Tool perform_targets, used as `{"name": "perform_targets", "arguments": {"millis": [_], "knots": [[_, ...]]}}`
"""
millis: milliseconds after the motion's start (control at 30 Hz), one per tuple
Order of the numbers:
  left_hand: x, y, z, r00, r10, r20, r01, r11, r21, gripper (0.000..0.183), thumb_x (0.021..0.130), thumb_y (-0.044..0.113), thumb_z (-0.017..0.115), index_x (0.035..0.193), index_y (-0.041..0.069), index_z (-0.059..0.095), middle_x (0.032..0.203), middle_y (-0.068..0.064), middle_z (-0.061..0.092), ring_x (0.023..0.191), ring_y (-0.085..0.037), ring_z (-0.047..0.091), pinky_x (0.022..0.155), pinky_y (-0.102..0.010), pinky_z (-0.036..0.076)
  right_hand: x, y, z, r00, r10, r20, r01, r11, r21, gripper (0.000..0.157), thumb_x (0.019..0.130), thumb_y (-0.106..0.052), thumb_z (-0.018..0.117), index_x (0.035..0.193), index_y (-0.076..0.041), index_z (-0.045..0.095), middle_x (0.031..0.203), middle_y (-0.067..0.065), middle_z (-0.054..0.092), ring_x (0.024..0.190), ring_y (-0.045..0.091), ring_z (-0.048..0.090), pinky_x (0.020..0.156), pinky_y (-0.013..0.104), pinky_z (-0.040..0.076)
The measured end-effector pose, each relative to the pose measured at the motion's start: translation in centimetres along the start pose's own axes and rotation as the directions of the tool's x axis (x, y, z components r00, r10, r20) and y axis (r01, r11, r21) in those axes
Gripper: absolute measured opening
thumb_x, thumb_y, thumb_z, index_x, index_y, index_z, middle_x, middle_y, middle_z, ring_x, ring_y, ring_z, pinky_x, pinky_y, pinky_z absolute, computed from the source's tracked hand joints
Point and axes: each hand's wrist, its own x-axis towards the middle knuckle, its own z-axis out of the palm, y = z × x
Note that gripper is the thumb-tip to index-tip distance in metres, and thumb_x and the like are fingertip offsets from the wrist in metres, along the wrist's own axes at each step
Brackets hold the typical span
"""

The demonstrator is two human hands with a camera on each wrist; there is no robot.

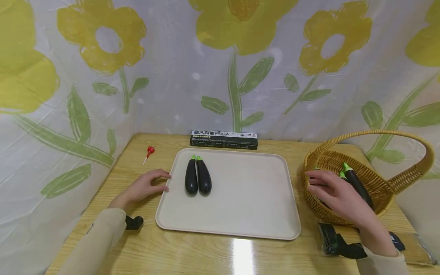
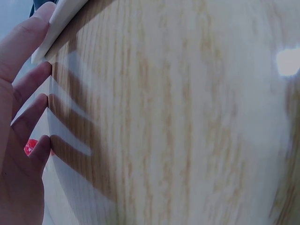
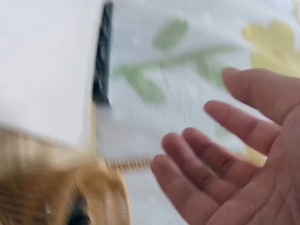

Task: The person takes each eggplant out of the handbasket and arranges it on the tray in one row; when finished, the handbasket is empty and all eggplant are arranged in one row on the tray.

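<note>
Two dark purple eggplants, a left one [image 1: 191, 178] and a right one [image 1: 204, 178], lie side by side on the left part of a pale tray [image 1: 247, 191], green stem ends pointing away. My left hand [image 1: 146, 185] is at the tray's left edge, thumb and fingertips right by the rim, fingers slightly bent. On the right, my right hand [image 1: 338, 196] hovers over the left side of a wicker basket [image 1: 330, 156], holding nothing. In the right wrist view its fingers [image 3: 201, 154] are spread and relaxed. Inside the basket, more eggplants [image 1: 359, 187] show, partly hidden by that hand.
A black pasta box [image 1: 223, 140] stands behind the tray. To the tray's left lies a red lollipop [image 1: 149, 152]. The basket's tall handle [image 1: 378, 132] arches above it. Near the right forearm is a flat packet [image 1: 410, 248]. A flowered cloth [image 1: 172, 88] hangs behind the table.
</note>
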Motion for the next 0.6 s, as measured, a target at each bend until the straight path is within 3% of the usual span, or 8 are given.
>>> {"name": "perform_targets", "arguments": {"millis": [100, 200, 367, 467, 533, 600], "knots": [[0.0, 0.0, -0.1, 1.0, -0.01, 0.006, 0.01, 1.0, 0.0, 0.039, 0.085, 0.026, 0.077, 0.119, 0.009, 0.067, 0.127, -0.014, 0.061, 0.13, -0.04, 0.044, 0.11, -0.059, 0.028, -0.2, 1.5, -1.9, 0.996, 0.087, -0.026, -0.089, 0.993, -0.077, 0.041, 0.1, -0.026, 0.059, 0.135, -0.006, 0.056, 0.121, 0.015, 0.062, 0.099, -0.001, 0.06, 0.077, 0.019, 0.052], [0.1, 0.0, -0.1, 1.0, -0.019, 0.012, 0.019, 1.0, -0.004, 0.04, 0.085, 0.027, 0.077, 0.12, 0.009, 0.067, 0.128, -0.014, 0.06, 0.131, -0.04, 0.043, 0.11, -0.058, 0.027, -0.2, 3.1, -3.4, 0.987, 0.158, -0.017, -0.159, 0.98, -0.116, 0.044, 0.101, -0.03, 0.056, 0.136, -0.005, 0.055, 0.119, 0.019, 0.064, 0.097, 0.014, 0.064, 0.074, 0.028, 0.052], [0.1, 0.0, 0.0, 1.0, -0.008, 0.006, 0.008, 1.0, -0.006, 0.04, 0.084, 0.025, 0.078, 0.119, 0.01, 0.067, 0.128, -0.013, 0.061, 0.13, -0.037, 0.045, 0.11, -0.056, 0.029, 0.7, 5.7, -5.0, 0.97, 0.241, 0.032, -0.239, 0.969, -0.061, 0.049, 0.103, -0.034, 0.051, 0.14, -0.001, 0.049, 0.129, 0.025, 0.057, 0.105, 0.024, 0.062, 0.075, 0.018, 0.048], [0.0, 0.1, 0.0, 1.0, 0.013, -0.004, -0.013, 1.0, 0.014, 0.038, 0.085, 0.025, 0.078, 0.118, 0.009, 0.067, 0.126, -0.013, 0.061, 0.127, -0.039, 0.046, 0.108, -0.058, 0.03, 1.6, 7.3, -5.3, 0.963, 0.266, 0.051, -0.266, 0.964, 0.0, 0.054, 0.103, -0.035, 0.05, 0.143, 0.001, 0.044, 0.138, 0.028, 0.049, 0.117, 0.038, 0.055, 0.076, 0.013, 0.047], [0.0, 0.2, 0.0, 1.0, 0.013, -0.004, -0.013, 1.0, 0.016, 0.038, 0.085, 0.025, 0.078, 0.118, 0.009, 0.067, 0.126, -0.014, 0.061, 0.127, -0.04, 0.046, 0.108, -0.058, 0.03, 2.2, 8.3, -5.3, 0.956, 0.285, 0.073, -0.288, 0.957, 0.032, 0.059, 0.103, -0.036, 0.049, 0.146, 0.003, 0.039, 0.142, 0.03, 0.044, 0.121, 0.047, 0.05, 0.079, 0.019, 0.05], [0.0, 0.2, -0.1, 1.0, 0.007, 0.003, -0.007, 1.0, 0.017, 0.039, 0.085, 0.026, 0.077, 0.119, 0.009, 0.067, 0.126, -0.015, 0.061, 0.128, -0.04, 0.046, 0.108, -0.059, 0.03, 2.7, 9.1, -5.1, 0.942, 0.318, 0.106, -0.326, 0.943, 0.068, 0.064, 0.103, -0.039, 0.047, 0.149, 0.004, 0.032, 0.146, 0.031, 0.038, 0.125, 0.05, 0.044, 0.087, 0.033, 0.053]]}}
